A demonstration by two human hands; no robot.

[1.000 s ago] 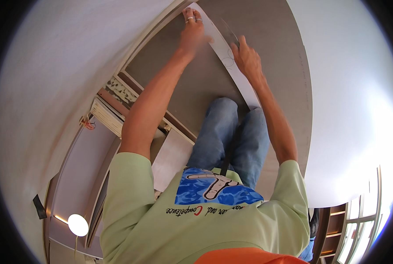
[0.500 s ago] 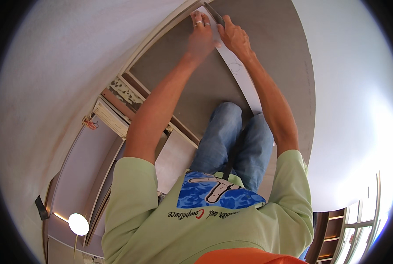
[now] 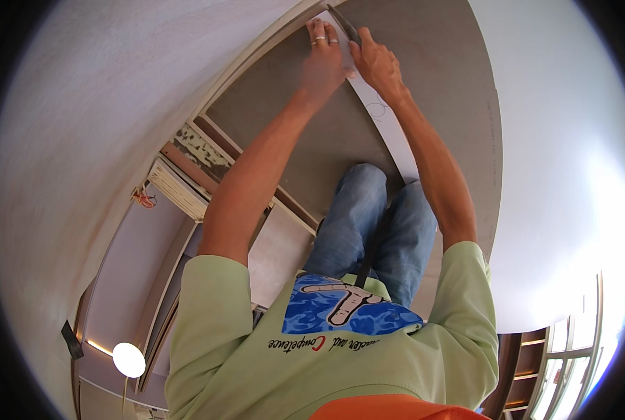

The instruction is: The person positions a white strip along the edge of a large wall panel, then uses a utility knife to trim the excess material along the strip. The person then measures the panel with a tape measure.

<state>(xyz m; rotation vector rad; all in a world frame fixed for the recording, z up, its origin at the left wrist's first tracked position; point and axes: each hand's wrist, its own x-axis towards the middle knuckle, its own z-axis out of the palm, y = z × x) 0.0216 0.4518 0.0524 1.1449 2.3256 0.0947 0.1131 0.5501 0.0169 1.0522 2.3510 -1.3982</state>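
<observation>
A long white strip [image 3: 389, 129] with looped pencil marks lies across the large grey-brown board [image 3: 270, 98], running from the far edge to my knees. On the strip's far end rests my left hand [image 3: 324, 59], fingers stretched out over it and a ring on each of two fingers. My right hand [image 3: 379, 66] is closed around a dark, narrow, tapered tool [image 3: 345, 25], its tip at the strip's far right corner. The exact kind of tool does not show clearly.
A pale wall [image 3: 102, 105] curves along the left. Below the board's left edge are wooden framing, stacked panels [image 3: 176, 189] and loose wires [image 3: 144, 197]. A round lit lamp [image 3: 129, 359] stands lower left. A large white panel [image 3: 557, 175] borders the right.
The view has shifted slightly. Both hands stay at the strip's far end, and the right keeps hold of the dark tapered tool. Little else differs.
</observation>
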